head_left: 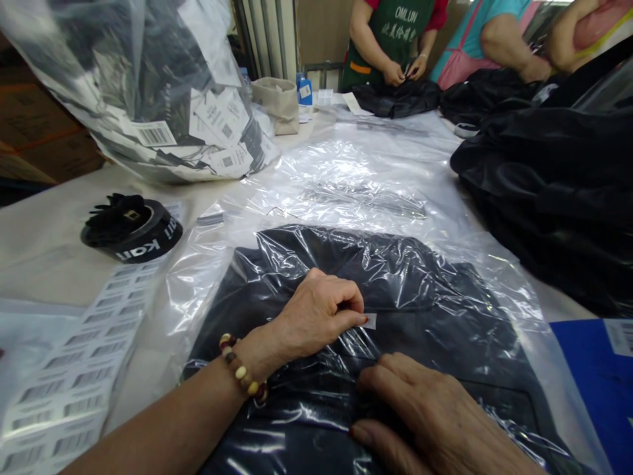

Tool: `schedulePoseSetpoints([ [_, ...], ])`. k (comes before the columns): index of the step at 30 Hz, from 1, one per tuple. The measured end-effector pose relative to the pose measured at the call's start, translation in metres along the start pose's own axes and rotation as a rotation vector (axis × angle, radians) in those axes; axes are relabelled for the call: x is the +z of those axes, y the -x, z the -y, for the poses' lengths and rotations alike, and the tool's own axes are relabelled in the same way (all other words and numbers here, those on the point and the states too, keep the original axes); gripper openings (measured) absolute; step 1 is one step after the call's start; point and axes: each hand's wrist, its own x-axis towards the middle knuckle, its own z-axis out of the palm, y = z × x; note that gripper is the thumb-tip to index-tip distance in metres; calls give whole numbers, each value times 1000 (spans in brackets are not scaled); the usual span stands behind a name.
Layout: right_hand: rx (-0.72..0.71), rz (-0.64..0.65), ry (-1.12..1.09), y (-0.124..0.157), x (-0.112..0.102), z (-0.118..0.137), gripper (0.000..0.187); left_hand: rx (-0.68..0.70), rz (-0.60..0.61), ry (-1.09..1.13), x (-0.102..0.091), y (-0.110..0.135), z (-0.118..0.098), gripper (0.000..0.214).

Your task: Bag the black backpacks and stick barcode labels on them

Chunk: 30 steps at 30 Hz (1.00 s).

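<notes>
The right hand (410,409), at the lower centre of the frame, rests on a clear plastic bag (534,316) with its thumb and fingers apart. Just above and to its left, the left hand (321,313), its wrist in a bead bracelet (241,373), is curled, thumb tip close to the bent forefinger at the left end of a small white label (370,321); whether it grips the label I cannot tell. The label's long axis lies crosswise. Inside the bag, a folded black garment (435,336) lies flat on the counter (39,264), its stepped, narrower end pointing to the upper centre; the bag's length runs the same way, its near end cut off by the frame.

A sheet of barcode stickers (93,356) slants from the lower left towards a black roll (143,247) lettered "kari". At right, a blue packet (583,369) lies below heaped black garments (554,185). Upper left stands a large clear sack (163,86) of white tags (222,119), a beige fabric bin (277,102) beyond it. At the far end, a person in a green apron (390,33) handles black fabric (400,99).
</notes>
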Motion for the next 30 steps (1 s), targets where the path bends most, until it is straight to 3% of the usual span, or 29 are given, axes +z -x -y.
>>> schedulePoseSetpoints([
  [11, -10, -15, -1, -2, -2, 1, 14, 51, -36, -91, 5, -2, 3, 17],
  [26, 9, 12, -18, 1, 0, 1, 12, 276, -70, -358, 13, 3, 13, 13],
  [30, -10, -80, -62, -1, 6, -5, 5, 254, -122, -334, 13, 5, 11, 13],
])
